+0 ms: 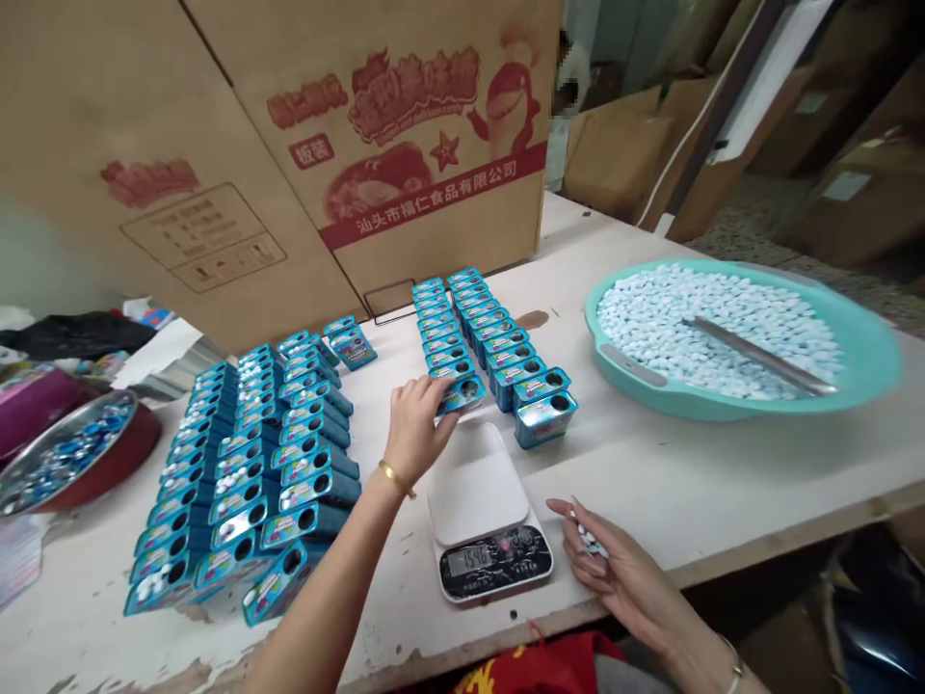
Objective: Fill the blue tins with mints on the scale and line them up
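My left hand [421,424] grips a small blue tin [462,393] with a round hole in its top, at the near end of a row of similar tins. Just below it sits a white kitchen scale [481,482], its pan bare and its display lit, apparently reading 154.6. To the right of the scale, near the table's front edge, my right hand [611,569] is curled, palm partly up, around several small white candies [589,540]. Another row of blue tins [515,357] stands beside the one under my left hand.
A turquoise basin [636,386] of pale candies, with a metal scoop [758,357] on them, stands right. Several rows of blue tins [303,463] fill the left, some with candies on top. A red bowl [93,472] of shiny blue pieces lies beyond. A large carton [434,212] stands behind.
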